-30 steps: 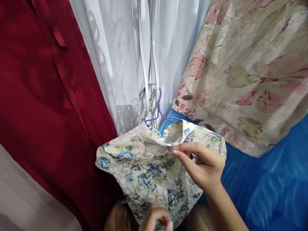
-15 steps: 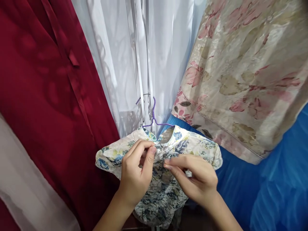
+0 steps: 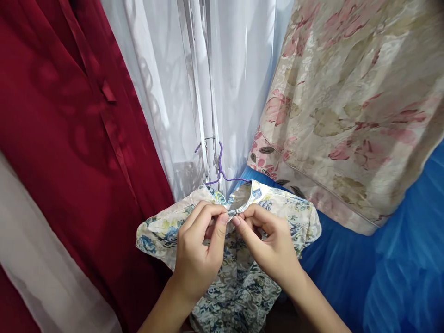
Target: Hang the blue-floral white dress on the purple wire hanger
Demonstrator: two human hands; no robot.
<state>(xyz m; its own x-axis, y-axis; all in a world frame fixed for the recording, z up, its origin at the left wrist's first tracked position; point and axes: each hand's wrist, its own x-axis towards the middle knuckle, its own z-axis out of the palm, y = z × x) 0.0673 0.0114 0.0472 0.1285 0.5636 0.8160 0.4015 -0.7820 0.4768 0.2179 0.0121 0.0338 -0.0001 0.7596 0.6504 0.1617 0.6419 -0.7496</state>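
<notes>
A small cream dress with blue and yellow flowers (image 3: 298, 217) hangs on a purple hanger (image 3: 221, 163) low in the middle. My left hand (image 3: 199, 252) pinches the dress's neckline from the left, thumb and forefinger closed on the fabric. My right hand (image 3: 268, 245) pinches the same neckline from the right, fingertips almost touching those of the left. Both hands meet just below the hanger's hook. The lower part of the dress falls between my forearms.
A dark red garment (image 3: 69, 129) hangs at the left, with pale fabric (image 3: 41, 273) below it. White sheer cloth (image 3: 215, 78) hangs behind the hanger. A beige cloth with pink flowers (image 3: 347, 106) hangs at the right over ruffled blue fabric (image 3: 381, 273).
My left hand rose from the bottom edge to the neckline. My right hand moved left along the collar, and now both pinch it together at the centre.
</notes>
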